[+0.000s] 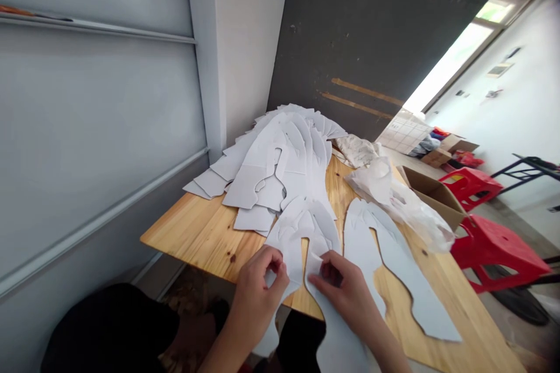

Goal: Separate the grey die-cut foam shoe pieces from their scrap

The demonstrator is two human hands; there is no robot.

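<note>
At the near edge of a pine table [205, 239], a curved white cut-out piece [317, 233] hangs over the rim, its lower end dropping past the wood. It looks like thin card or stiff paper, though the washed-out view makes that hard to be sure of. The left hand [258, 291] pinches its edge between curled fingers. The right hand [339, 285] lies on the sheet with its fingers bent over it, but I cannot tell whether it is clamped. The two hands are apart, with the piece between them. Just right of them, a second cut-out [400, 268] lies flat on the table. Farther up, an overlapping pile of similar cut-outs [280, 163] fans toward the wall, near a crumpled plastic bag [394, 204]. Past the table's far side sit a cardboard box [431, 195] and a red plastic stool [496, 250].
</note>
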